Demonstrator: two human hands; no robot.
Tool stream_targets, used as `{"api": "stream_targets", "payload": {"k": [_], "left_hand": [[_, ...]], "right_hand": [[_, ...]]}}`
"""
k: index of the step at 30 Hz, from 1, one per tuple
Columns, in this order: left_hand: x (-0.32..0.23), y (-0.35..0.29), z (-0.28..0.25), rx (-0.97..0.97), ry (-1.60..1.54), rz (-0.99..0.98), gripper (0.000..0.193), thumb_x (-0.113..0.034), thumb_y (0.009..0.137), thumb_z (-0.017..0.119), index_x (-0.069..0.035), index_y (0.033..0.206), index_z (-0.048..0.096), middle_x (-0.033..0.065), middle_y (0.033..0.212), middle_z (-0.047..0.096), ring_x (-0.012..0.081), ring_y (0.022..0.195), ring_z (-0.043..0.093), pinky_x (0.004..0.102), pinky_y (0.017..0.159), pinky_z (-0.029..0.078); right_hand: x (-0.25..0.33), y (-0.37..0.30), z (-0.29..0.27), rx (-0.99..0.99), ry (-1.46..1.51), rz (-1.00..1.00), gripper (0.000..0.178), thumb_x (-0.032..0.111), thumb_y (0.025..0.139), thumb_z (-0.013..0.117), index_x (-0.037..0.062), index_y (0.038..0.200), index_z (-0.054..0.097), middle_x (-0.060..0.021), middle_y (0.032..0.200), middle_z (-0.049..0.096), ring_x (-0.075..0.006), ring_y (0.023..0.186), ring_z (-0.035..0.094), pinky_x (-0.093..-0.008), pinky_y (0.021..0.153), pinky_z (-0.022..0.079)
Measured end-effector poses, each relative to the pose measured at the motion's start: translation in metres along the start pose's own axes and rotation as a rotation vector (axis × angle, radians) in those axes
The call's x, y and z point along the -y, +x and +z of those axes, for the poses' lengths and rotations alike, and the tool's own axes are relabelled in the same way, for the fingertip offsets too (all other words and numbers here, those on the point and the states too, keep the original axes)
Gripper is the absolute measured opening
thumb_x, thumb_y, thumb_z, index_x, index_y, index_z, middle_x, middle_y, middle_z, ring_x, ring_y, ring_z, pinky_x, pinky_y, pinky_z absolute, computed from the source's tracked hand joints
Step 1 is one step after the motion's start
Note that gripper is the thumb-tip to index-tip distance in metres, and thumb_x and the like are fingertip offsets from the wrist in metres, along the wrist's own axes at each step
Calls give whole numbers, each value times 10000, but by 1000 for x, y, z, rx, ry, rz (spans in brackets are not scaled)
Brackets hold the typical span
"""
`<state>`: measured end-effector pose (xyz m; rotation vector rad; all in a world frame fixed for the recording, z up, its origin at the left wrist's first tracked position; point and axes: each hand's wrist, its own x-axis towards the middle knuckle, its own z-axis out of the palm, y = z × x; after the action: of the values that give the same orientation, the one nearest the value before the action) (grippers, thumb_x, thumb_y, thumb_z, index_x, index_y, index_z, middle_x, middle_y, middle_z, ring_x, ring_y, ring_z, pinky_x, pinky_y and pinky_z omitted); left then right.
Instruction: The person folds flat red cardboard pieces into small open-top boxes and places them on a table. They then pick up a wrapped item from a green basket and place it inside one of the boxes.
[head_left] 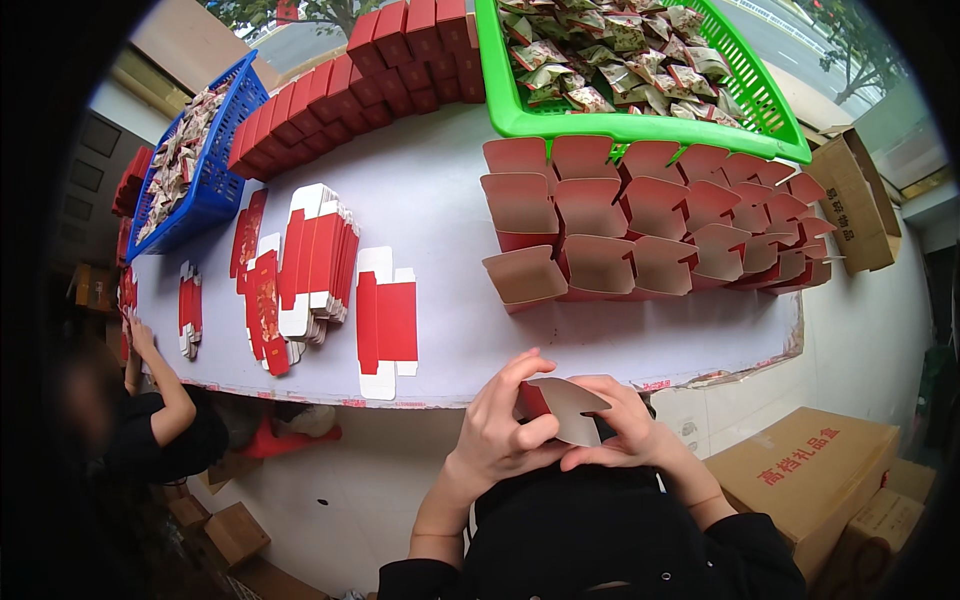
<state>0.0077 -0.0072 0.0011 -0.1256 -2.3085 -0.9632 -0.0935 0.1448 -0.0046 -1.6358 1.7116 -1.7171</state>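
Carton in work: I see one red-and-pale small carton (572, 408) between the two hands, at the front edge of the table (430, 190), its pale inner side turned upward.
Left hand: the left hand (500, 418) grips the carton at its left side, with the fingers bent around it.
Right hand: the right hand (622, 425) grips the right side, the thumb below and the fingers at the upper edge.
Standing cartons: beyond the hands, to the right, there are rows of open-topped cartons (650, 215).
Flat cartons: to the left lie a stack of flat cartons (325, 250) and, just beside it, a single flat carton (398, 322).
Baskets: a green basket (640, 130) and a blue basket (212, 200) contain small packets (625, 50).
Closed boxes: red boxes (318, 105) stand in rows between the baskets.
Other person: at the far left, a co-worker's hand (143, 340) is near the table edge.
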Motion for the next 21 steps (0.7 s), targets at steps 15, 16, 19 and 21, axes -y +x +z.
{"api": "stream_targets", "payload": {"k": [15,16,19,21], "left_hand": [[-2,-1,12,-36,-159,-5,780,-155,668,845,-38,1225,311,234,1087,608,310,876,676,293,634,559],[-4,1,12,-11,-250,-43,792,-155,660,843,-25,1246,326,229,1097,592,318,899,660,316,652,559],[-7,-2,11,45,-348,-109,758,-153,653,841,-19,1234,373,197,1058,558,294,867,615,335,667,537],[-9,-2,14,59,-291,-120,733,-157,648,842,-22,1215,397,177,1040,536,274,863,584,337,661,523]], "right_hand": [[0,-10,4,-279,-46,87,501,5,786,700,-65,1237,492,-228,1161,574,-228,858,623,-285,697,524],[1,-10,4,-297,-25,123,468,-11,801,673,-81,1233,504,-231,1162,575,-226,865,624,-285,706,525],[6,-10,-3,-329,9,215,378,44,908,521,-90,1259,488,-256,1213,553,-288,1037,605,-337,859,493],[8,-8,-5,-299,16,222,348,70,926,489,-79,1240,500,-251,1212,552,-300,1048,599,-348,873,485]]}}
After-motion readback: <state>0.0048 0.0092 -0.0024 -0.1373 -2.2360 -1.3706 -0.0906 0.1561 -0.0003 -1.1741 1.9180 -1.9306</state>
